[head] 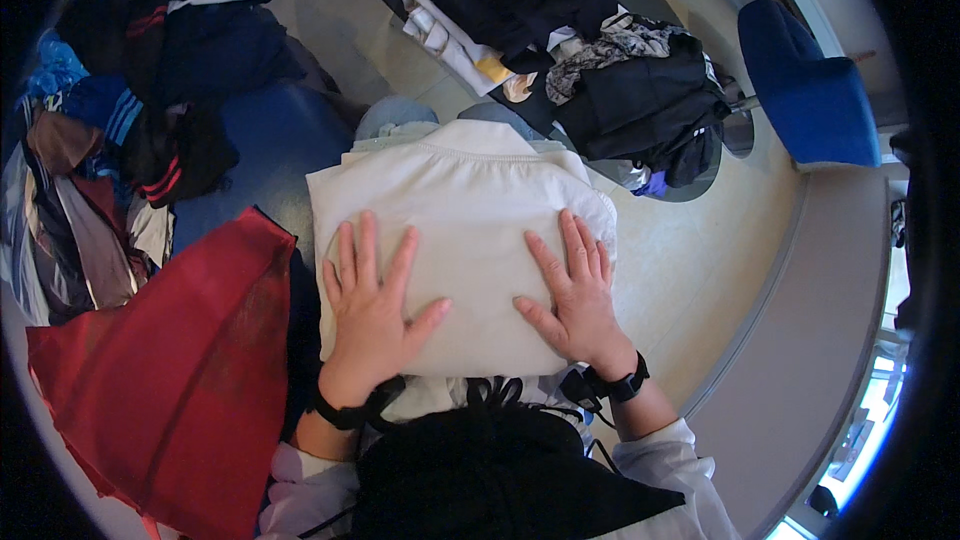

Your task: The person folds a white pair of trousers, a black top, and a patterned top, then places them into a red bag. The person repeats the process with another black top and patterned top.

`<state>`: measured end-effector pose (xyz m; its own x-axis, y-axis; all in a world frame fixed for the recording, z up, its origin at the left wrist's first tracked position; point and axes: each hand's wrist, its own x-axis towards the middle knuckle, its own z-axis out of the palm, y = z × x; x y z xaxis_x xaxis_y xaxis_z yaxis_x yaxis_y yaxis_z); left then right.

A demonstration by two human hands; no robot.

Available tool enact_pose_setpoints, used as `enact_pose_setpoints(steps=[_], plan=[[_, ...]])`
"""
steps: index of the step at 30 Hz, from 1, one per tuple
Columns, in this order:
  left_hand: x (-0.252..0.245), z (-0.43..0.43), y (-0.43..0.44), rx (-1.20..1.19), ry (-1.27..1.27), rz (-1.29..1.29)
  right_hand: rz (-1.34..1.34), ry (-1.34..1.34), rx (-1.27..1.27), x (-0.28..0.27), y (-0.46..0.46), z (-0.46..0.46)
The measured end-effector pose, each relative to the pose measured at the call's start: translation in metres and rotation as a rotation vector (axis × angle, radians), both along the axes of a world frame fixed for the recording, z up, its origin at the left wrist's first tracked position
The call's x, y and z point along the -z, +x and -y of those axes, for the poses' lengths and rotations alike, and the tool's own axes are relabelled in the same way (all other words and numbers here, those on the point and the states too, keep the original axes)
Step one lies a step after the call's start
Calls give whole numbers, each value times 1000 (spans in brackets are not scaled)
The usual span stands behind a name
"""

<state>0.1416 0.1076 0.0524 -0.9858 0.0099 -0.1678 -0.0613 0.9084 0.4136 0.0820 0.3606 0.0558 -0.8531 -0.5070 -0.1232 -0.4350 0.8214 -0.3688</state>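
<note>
A folded white collared shirt (465, 255) lies across my lap, its collar (484, 139) at the far edge towards my knees. My left hand (375, 307) rests flat on the left part of the shirt, fingers spread. On the right part lies my right hand (574, 289), palm down with its fingers apart. Neither hand grips anything. Under the shirt's far edge, folded pale cloth (367, 142) shows, and my knees in blue denim stick out beyond it. Black bands circle both wrists.
A red fabric bag (180, 367) lies at my left on a blue seat (274, 142), with heaped clothes (202, 52) behind it. Dark garments (525, 0) and a patterned scarf (607, 52) cover a dark oval table (675, 191). A blue chair (810, 90) stands at the right.
</note>
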Motion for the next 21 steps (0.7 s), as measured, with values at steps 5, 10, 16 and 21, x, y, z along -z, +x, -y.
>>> enact_pose_setpoints(steps=[5, 10, 16, 21], plan=[[26, 20, -3, -71, 140, -61, 31, -142, 34, 23, -4, -14], [38, 39, -4, -98, 277, -73, 53, -342, 57, 50, -6, -37], [9, 92, 3, 20, 438, 74, 266, -615, 363, 70, -15, -73], [22, 117, -18, -278, 902, 218, 593, -806, 472, 55, -51, -88]])
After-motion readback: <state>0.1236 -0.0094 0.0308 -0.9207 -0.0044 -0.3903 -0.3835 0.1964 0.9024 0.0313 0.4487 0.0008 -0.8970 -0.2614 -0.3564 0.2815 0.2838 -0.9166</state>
